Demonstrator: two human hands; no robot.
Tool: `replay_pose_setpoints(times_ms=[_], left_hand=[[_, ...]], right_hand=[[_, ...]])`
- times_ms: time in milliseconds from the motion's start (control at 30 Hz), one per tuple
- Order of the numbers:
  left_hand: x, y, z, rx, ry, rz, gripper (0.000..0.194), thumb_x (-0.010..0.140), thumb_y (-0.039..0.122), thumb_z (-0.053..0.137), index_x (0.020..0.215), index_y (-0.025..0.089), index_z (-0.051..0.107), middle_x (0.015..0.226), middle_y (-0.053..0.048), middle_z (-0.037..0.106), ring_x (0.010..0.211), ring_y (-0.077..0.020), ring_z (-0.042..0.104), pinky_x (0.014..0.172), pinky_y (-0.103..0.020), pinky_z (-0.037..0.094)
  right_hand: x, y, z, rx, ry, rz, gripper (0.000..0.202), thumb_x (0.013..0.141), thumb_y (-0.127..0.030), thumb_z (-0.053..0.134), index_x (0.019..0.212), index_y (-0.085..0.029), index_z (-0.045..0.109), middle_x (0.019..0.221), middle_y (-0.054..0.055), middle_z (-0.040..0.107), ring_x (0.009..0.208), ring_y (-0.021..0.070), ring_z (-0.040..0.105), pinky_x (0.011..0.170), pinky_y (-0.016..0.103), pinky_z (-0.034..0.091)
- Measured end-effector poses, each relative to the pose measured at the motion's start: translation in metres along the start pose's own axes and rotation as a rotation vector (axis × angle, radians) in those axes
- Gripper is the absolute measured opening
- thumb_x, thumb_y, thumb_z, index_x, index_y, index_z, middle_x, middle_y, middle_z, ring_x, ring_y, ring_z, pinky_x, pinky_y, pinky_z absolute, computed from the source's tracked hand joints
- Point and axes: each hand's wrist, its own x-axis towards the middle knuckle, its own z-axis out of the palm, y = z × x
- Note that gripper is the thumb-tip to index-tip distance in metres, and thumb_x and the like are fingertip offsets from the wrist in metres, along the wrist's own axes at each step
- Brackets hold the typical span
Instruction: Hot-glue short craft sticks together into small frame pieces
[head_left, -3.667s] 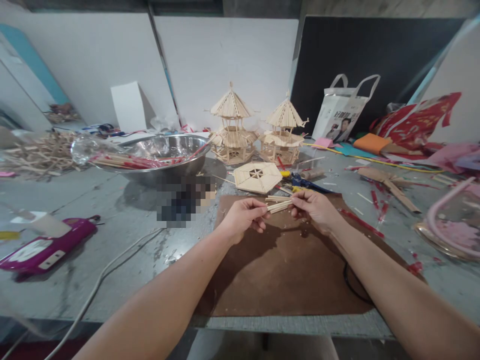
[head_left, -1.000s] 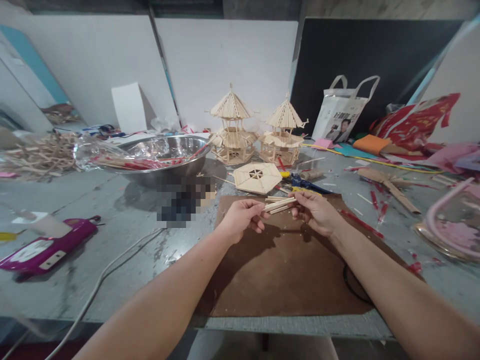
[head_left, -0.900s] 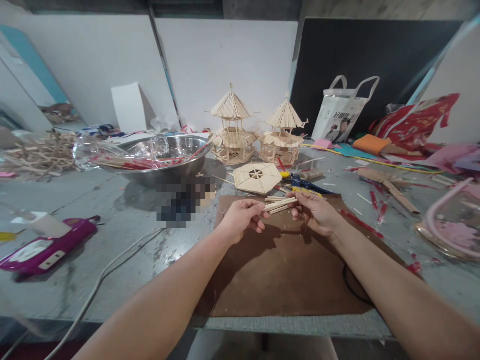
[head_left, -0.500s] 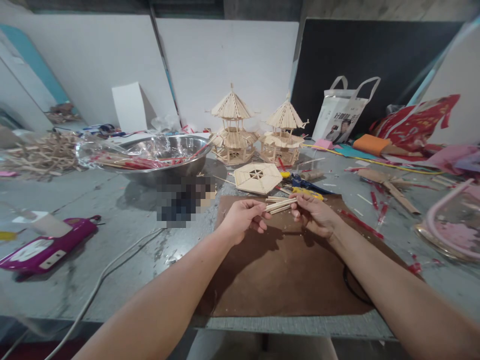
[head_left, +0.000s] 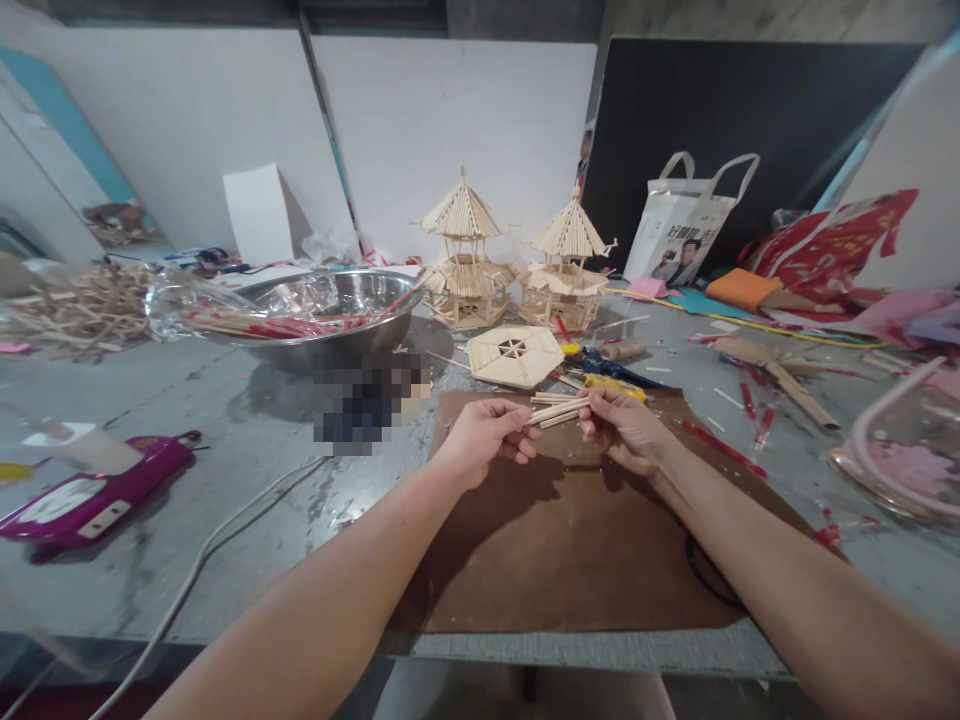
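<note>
Between my two hands a few thin wooden sticks [head_left: 561,411] lie roughly level above a brown mat [head_left: 555,560]. My left hand [head_left: 495,435] pinches their left ends with thumb and fingers. At the other side my right hand [head_left: 619,425] grips the right ends, its fingers curled. A few more sticks [head_left: 551,398] lie just behind, at the mat's far edge. Beyond them rests a flat hexagonal stick panel [head_left: 516,357] with a spoked opening in its middle. A yellow and blue tool [head_left: 616,387], partly hidden, lies behind my right hand.
Two stick-built pagodas [head_left: 463,250] stand at the back. A steel bowl [head_left: 330,345] with plastic-wrapped sticks sits left, near a purple power strip [head_left: 97,495] and a grey cable [head_left: 202,560]. Red scraps [head_left: 765,425] litter the right side; a white bag [head_left: 679,235] stands behind.
My right hand has shifted very slightly to the left. Both hands keep hold of the sticks, and the things on the table stay where they were.
</note>
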Motion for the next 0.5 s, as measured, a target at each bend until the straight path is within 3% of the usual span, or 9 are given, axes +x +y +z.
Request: replay_pose_setpoints(times_ms=[500], left_hand=[[0.0018,-0.0020,-0.0007,-0.012,-0.005,0.041,0.011,0.066,0.021,0.055,0.070,0.010,0.053,0.059,-0.002,0.058,0.040,-0.0071,0.052,0.040,-0.019,0.043]], right_hand=[[-0.0013,-0.0056,-0.0032,-0.026,-0.044,-0.030,0.017,0.068,-0.030,0.055,0.079,-0.017,0.060,0.064,0.000,0.061,0.048,0.0077,0.055,0.048,0.020,0.048]])
